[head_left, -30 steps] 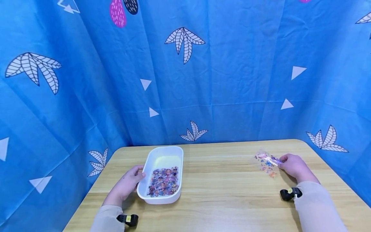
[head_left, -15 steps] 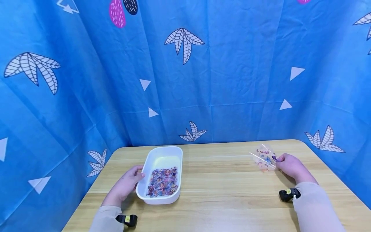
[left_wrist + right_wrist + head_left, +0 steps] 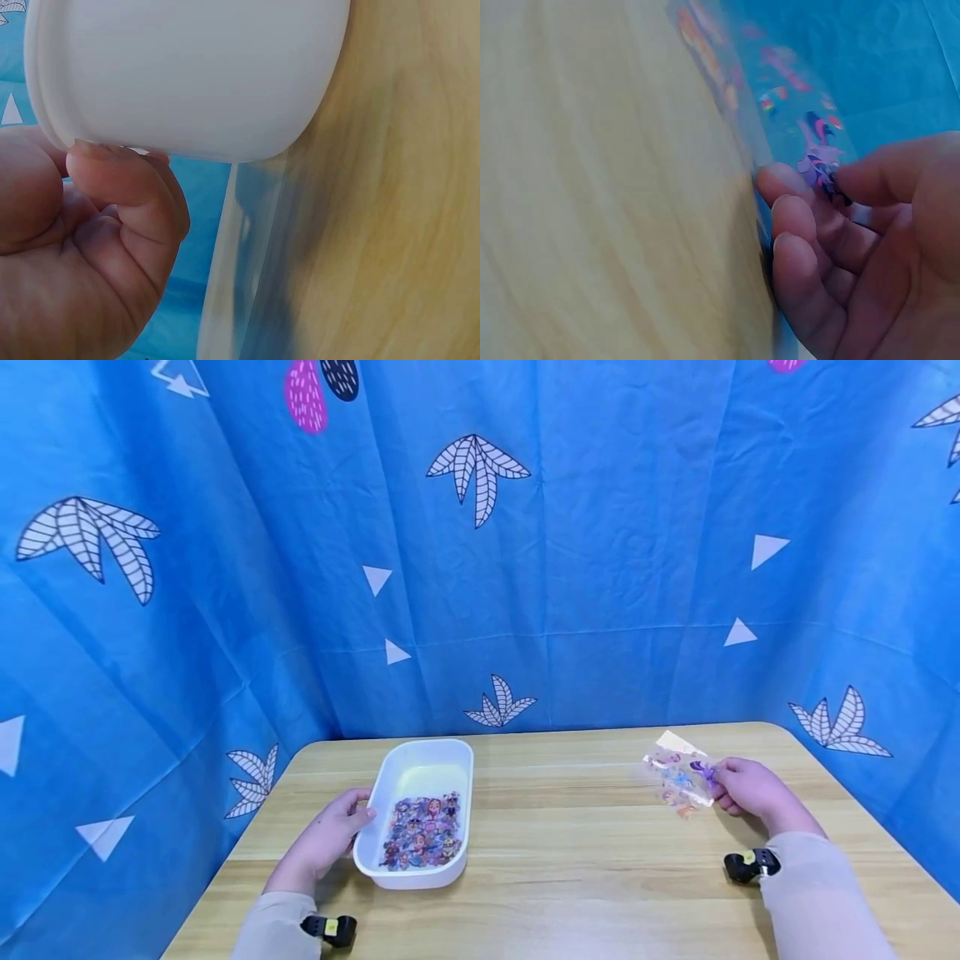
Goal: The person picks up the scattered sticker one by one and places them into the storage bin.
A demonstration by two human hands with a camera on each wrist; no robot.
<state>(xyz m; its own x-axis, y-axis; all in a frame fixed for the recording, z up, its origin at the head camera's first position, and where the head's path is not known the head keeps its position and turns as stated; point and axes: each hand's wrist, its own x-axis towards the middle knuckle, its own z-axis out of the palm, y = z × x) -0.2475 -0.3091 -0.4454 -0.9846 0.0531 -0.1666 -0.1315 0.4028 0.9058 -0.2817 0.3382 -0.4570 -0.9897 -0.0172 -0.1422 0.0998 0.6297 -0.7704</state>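
On the left of the head view, my left hand grips the side of a white plastic tub, its thumb over the rim. Several colourful cartoon stickers lie toward the near end inside. The left wrist view has the curled fingers against the tub's outer wall. Far to the right, my right hand pinches the right edge of a clear sticker sheet printed with small cartoon figures. In the right wrist view, thumb and forefinger hold the sheet at a purple pony figure; the other fingers are curled below.
A light wood-grain table spans the area under both hands. Behind it and along both sides hangs a blue curtain with leaf and triangle prints. Black wrist cameras are strapped to both sleeves, the right one being low over the table.
The sticker sheet in my right hand has changed its tilt and its shine has shifted. My right hand has moved slightly to the left. The left hand and tub stay in place.
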